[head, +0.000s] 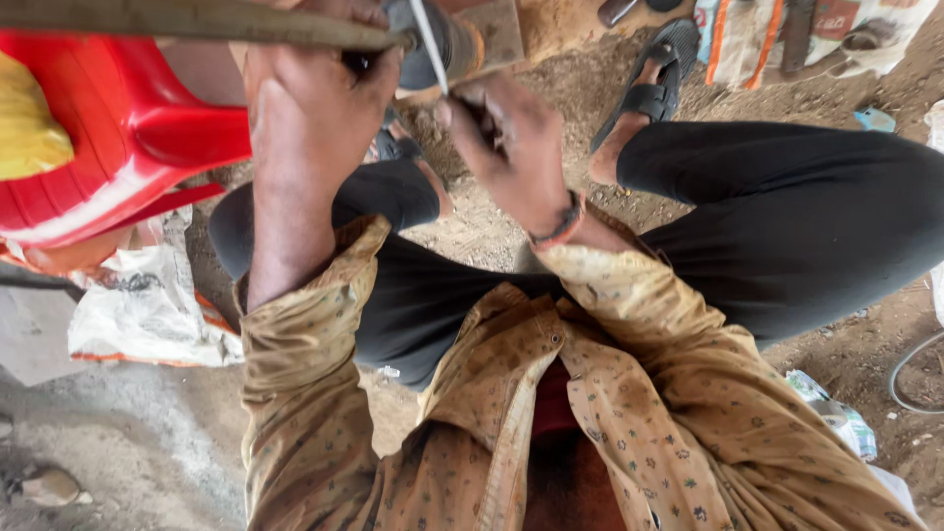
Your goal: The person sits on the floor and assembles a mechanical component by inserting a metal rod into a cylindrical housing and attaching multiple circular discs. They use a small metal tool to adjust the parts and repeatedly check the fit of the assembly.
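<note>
The person is sitting low in a patterned tan shirt point(610, 393) and black trousers point(787, 216), both arms reaching forward over the knees. The left hand point(315, 108) is wrapping its fingers tight around a long dull metal rod point(197, 22) that is running in from the left edge, while the right hand point(511, 147) is pinching a thin pale strip point(430, 44) just beside the rod's dark end. Beyond, a sandalled foot point(649, 93) is resting on the dirt ground point(551, 69), and a red plastic chair point(128, 138) is standing at the left.

Hemmed in left by red plastic chair point(118, 138), right by raised knee in black trousers point(787, 206); open dirt ground point(551, 108) far, between them.
</note>
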